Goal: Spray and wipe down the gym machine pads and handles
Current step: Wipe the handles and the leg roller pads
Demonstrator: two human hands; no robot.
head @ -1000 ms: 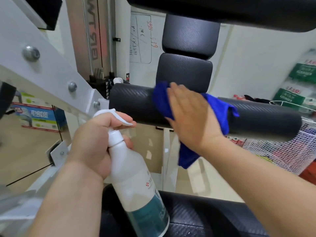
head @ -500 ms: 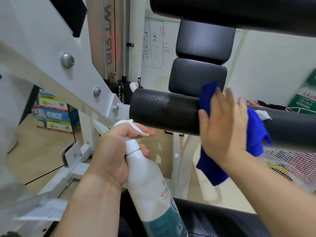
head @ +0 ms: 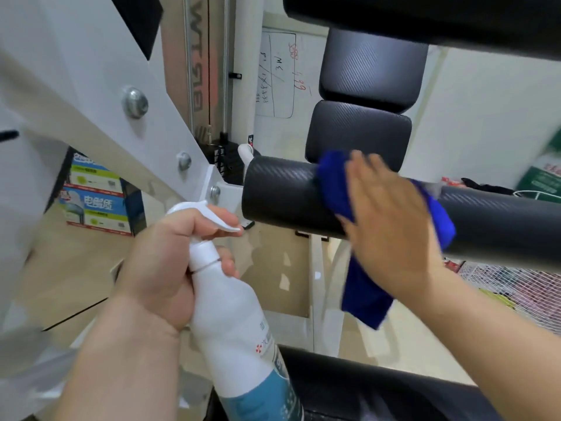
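My right hand [head: 391, 232] lies flat with straight fingers, pressing the blue cloth [head: 335, 183] against the black roller pad [head: 279, 196]. The pad runs from the middle of my view out toward 3 o'clock. A flat palm spreads the cloth over the curve, so more of the textured cover gets wiped at once. The loose end of the cloth hangs off the underside toward 6 o'clock.

My left hand [head: 164, 268] grips the spray bottle [head: 233, 329] with its fingers curled round the neck. It sits at about 8 o'clock from the roller's near end, and the nozzle points at that end. I hold it there, I judge, so I can wet the next patch without putting anything down.

The 2 back pads [head: 358, 132] stand behind the roller at 12 o'clock. The seat pad [head: 364, 396] lies below at 6 o'clock. The white frame [head: 91, 86] slopes across at 10 o'clock.

I would say the roller is the step in hand. I cannot tell whether the other pads have been wiped.
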